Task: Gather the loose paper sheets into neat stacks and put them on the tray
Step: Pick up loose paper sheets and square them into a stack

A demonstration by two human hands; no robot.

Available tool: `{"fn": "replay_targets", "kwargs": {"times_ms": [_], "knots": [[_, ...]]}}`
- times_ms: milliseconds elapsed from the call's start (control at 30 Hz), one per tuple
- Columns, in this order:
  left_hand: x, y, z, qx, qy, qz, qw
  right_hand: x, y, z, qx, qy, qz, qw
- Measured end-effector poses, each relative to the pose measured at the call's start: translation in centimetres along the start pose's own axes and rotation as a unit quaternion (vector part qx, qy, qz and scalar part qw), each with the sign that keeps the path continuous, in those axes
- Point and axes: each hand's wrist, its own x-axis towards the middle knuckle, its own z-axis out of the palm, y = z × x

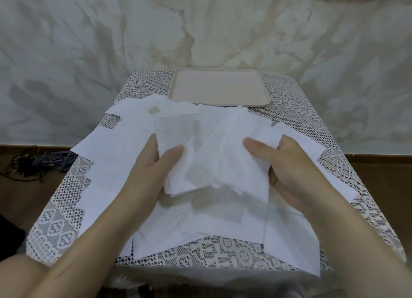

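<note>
While the left hand (153,164) and right hand (287,164) clamp opposite edges of the paper bundle (214,159) to square it, the tray (219,87) waits bare beyond the loose sheets (107,164).

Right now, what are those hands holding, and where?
An untidy bundle of paper sheets: left hand grips its left edge, right hand its right edge.

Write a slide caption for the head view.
Left hand and right hand grip a bunch of sheets over the table; the tray lies beyond.
</note>
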Motion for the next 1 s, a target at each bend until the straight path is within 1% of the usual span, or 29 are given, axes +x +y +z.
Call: {"fn": "replay_targets", "kwargs": {"times_ms": [67, 167, 267, 367, 500, 567, 700, 800, 867, 933, 1000], "knots": [[0.0, -0.2, 0.2, 0.013, -0.017, -0.007, 1.000, 0.1, 0.8, 1.2, -0.047, 0.024, -0.028, 0.998], [-0.2, -0.1, 0.7, 0.012, -0.025, -0.023, 0.999, 0.1, 1.5, 2.7, -0.134, 0.065, -0.067, 0.987], [-0.2, -0.1, 0.7, 0.012, -0.024, -0.036, 0.999, 0.0, 1.9, 3.6, -0.170, 0.092, -0.086, 0.977], [-0.4, 0.1, 0.6, 0.006, -0.038, -0.041, 0.998, -0.1, 2.0, 4.1, -0.173, 0.071, -0.102, 0.977], [-0.5, 0.5, 0.7, -0.004, -0.032, -0.057, 0.998, -0.1, 1.9, 3.8, -0.178, 0.031, -0.108, 0.978], [-0.4, 0.6, 0.7, -0.003, -0.040, -0.061, 0.997, -0.2, 1.7, 3.3, -0.197, 0.020, -0.122, 0.973], [-0.4, 1.0, 0.8, -0.037, -0.031, -0.074, 0.996, -0.1, 1.4, 2.3, -0.210, 0.011, -0.133, 0.969], [-0.5, 1.1, 0.9, -0.058, -0.034, -0.076, 0.995, 0.2, 1.2, 1.7, -0.205, 0.027, -0.148, 0.967], [-0.4, 1.3, 0.9, -0.068, -0.036, -0.081, 0.994, 0.2, 0.9, 1.4, -0.183, 0.038, -0.158, 0.970], [-0.3, 1.4, 0.8, -0.063, -0.038, -0.086, 0.994, 0.2, 0.5, 1.2, -0.168, 0.036, -0.170, 0.970], [-0.3, 1.5, 0.8, -0.035, -0.047, -0.080, 0.995, 0.0, 0.1, 1.1, -0.168, 0.022, -0.171, 0.971]]}}
